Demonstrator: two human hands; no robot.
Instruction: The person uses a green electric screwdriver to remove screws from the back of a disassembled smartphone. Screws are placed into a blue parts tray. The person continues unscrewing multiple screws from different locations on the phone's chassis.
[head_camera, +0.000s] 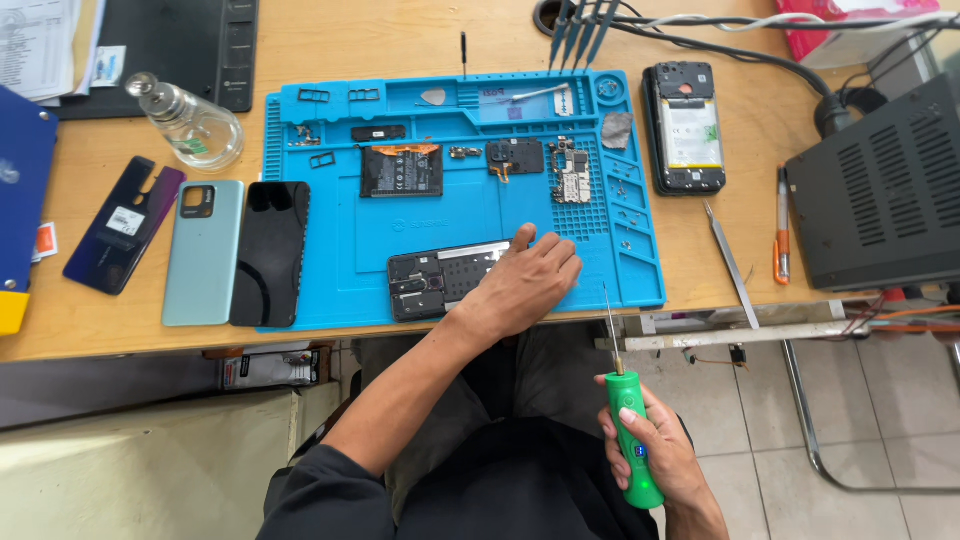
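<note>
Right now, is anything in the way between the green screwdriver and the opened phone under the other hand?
The left hand rests on the right end of the opened phone. The right hand holds the green screwdriver off the desk, below the blue mat. Nothing else stands between them.

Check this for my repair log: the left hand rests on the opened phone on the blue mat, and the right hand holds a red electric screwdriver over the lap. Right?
Not quite. The head view shows the electric screwdriver is green, not red. The rest stands: the left hand rests on the opened phone on the blue mat, and the right hand holds the screwdriver over the lap.
</note>
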